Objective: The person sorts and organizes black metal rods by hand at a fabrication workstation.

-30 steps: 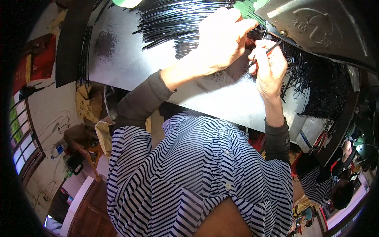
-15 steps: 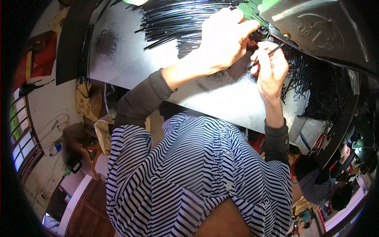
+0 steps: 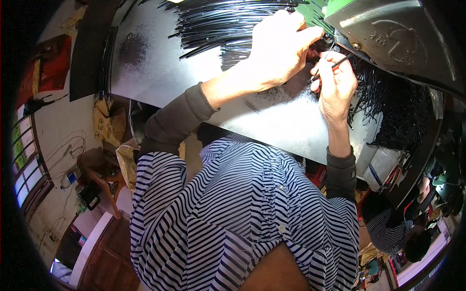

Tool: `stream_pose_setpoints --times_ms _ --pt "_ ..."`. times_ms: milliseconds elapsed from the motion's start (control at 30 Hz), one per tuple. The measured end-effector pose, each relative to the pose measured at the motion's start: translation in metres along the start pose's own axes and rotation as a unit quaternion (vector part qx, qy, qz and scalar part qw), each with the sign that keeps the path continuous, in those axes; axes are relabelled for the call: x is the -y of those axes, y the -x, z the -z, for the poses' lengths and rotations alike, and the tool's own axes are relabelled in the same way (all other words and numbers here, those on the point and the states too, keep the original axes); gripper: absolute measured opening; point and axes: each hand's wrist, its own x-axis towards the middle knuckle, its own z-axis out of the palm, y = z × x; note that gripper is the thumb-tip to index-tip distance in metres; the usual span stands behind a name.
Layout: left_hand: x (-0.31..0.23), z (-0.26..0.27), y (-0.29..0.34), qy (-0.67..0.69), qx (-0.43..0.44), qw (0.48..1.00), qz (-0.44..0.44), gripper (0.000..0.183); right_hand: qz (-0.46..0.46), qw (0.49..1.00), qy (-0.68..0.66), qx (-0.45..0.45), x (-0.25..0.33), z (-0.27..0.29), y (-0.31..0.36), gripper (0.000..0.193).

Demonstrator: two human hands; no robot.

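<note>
Our right hand (image 3: 337, 87) pinches a black rod (image 3: 343, 61), likely light, stiff, best held mid-length; grip unclear in our left hand (image 3: 280, 51).

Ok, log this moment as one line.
left hand: near grey metal cover, grip unclear | right hand: holding thin black rod | black rods: on pale tabletop
</note>
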Motion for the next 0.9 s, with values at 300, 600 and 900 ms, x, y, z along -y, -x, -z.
stream_pose_setpoints --times_ms 300,600,900 --pt "-0.007 0.018 -0.005 -0.066 0.139 0.984 -0.09 0.033 -0.085 0.993 -0.074 0.047 0.002 0.01 -0.002 0.01" --pt "-0.001 0.053 0.017 0.224 0.275 0.922 0.157 0.02 -0.102 0.979 -0.175 -0.006 0.004 -0.013 0.012 0.024" --pt "0.025 0.092 0.004 0.503 0.369 0.602 0.498 0.027 -0.137 0.952 -0.273 0.031 -0.003 -0.028 0.005 0.024"
